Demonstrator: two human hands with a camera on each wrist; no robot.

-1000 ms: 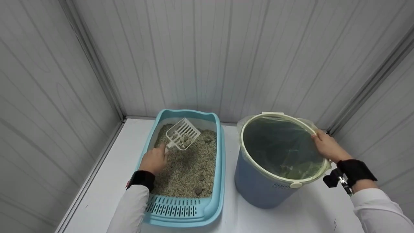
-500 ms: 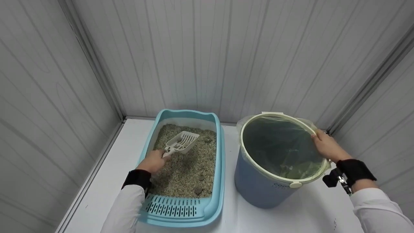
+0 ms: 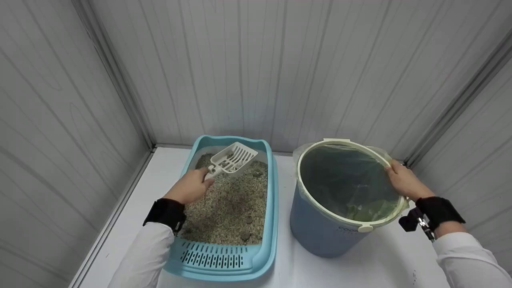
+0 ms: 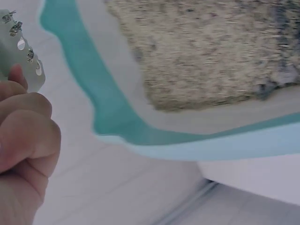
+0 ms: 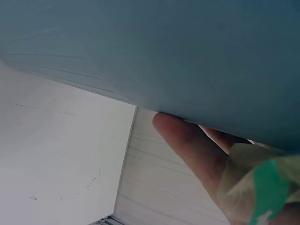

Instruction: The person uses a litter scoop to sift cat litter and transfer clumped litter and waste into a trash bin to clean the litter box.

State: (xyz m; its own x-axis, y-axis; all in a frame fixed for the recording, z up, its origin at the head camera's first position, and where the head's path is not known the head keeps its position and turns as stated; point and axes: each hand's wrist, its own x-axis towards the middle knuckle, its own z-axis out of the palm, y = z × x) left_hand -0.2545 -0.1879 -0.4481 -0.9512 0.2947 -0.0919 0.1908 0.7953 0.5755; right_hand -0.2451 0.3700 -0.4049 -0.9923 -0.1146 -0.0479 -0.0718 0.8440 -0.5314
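Observation:
My left hand (image 3: 191, 186) grips the handle of a white slotted litter scoop (image 3: 218, 170), its pan over the far part of a light-blue litter box (image 3: 273, 208). A few bits of litter lie in the pan. Below it, grainy litter (image 3: 228, 212) fills the box, with dark clumps (image 3: 245, 235) near the front. In the left wrist view, curled fingers (image 4: 28, 133) wrap the handle below the scoop (image 4: 11, 47). To the right, my right hand (image 3: 408, 182) holds the rim of a tilted blue bin (image 3: 320, 232), fingers (image 5: 187, 145) against its outer side.
A thin greenish bag (image 3: 374, 208) lines the bin and folds over its cream rim. Box and bin stand side by side on a white tabletop (image 3: 134, 192). Grey panel walls (image 3: 256, 72) enclose the back and both sides.
The scoop dipped and levelled half a second ago, then rose and shifted slightly right and away. The left hand and forearm moved with it. My right hand and the bin have stayed still.

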